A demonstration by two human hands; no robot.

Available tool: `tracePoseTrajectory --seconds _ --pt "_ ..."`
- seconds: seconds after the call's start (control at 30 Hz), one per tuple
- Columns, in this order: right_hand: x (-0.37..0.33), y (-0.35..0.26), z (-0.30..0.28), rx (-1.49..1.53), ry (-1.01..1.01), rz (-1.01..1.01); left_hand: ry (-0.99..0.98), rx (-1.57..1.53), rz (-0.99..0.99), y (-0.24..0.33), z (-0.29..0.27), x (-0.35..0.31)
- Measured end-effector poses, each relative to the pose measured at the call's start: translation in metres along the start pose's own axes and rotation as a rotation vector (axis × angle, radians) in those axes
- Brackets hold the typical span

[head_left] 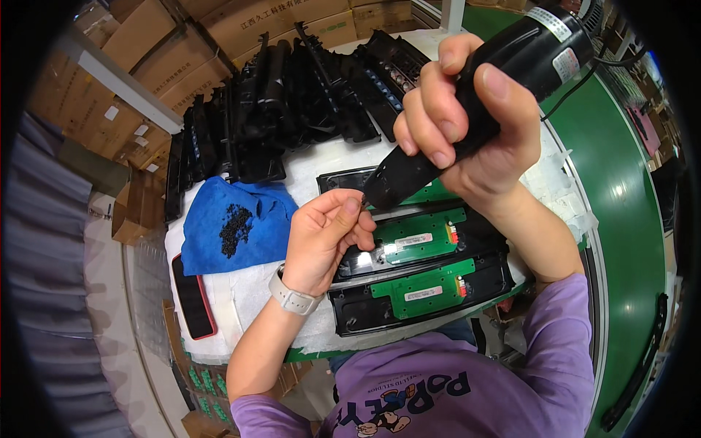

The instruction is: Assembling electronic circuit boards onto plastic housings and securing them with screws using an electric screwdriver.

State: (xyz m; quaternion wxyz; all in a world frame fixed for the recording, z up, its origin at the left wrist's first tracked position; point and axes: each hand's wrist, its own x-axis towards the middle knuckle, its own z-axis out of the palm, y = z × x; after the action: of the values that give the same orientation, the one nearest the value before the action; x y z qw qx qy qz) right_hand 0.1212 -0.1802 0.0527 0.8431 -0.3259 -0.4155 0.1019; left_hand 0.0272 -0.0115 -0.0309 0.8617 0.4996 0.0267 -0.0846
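Observation:
In my raised right hand (475, 117) is a black corded electric screwdriver (504, 69), tilted so its narrow nose points down to the left. My left hand (328, 233), with a pale watch on the wrist, pinches a tiny dark piece, apparently a small black screw (364, 199), at the tool's tip. Below the hands lie black plastic panels with green circuit boards: a near one (423, 292), a middle one (416, 239), and a farther one (343, 180) partly covered by the tool. A pile of small black screws (235, 231) rests on a blue cloth (274, 212) left of my left hand.
Many black plastic housings (277, 102) stand stacked along the table's far side. A phone with a red edge (193, 299) lies at the left on the white table cover (244, 306). Cardboard boxes (292, 25) rise behind; the tool's cable (566, 102) hangs at the right.

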Motion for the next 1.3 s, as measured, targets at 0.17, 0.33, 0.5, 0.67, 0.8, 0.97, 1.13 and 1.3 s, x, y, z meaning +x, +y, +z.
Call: tracePoseTrajectory --seconds 0.17,0.33,0.5,0.67,0.8,0.97,1.13,1.3 --pt "0.000 -0.004 -0.001 0.049 0.055 -0.014 -0.008 -0.017 0.032 0.000 0.001 0.001" --pt "0.002 -0.003 0.002 0.199 0.116 0.035 -0.035 0.049 0.020 0.003 -0.004 -0.001" --pt "-0.001 -0.005 0.006 0.204 0.160 0.102 -0.134 0.144 0.019 0.008 -0.005 -0.002" --pt "-0.002 -0.007 0.006 0.079 0.055 0.000 -0.069 0.142 0.074 0.008 -0.003 -0.002" --pt "-0.002 -0.009 0.002 0.053 0.030 -0.037 -0.081 0.107 0.067 0.008 -0.006 -0.001" --pt "-0.004 -0.007 0.005 0.095 0.071 0.026 -0.075 0.152 0.130 0.005 -0.002 -0.003" --pt "-0.003 -0.013 0.009 0.131 0.154 0.065 -0.040 0.196 0.206 0.005 0.005 -0.007" --pt "-0.001 -0.017 0.002 0.219 0.267 0.116 -0.017 0.228 0.136 0.000 0.015 -0.002"
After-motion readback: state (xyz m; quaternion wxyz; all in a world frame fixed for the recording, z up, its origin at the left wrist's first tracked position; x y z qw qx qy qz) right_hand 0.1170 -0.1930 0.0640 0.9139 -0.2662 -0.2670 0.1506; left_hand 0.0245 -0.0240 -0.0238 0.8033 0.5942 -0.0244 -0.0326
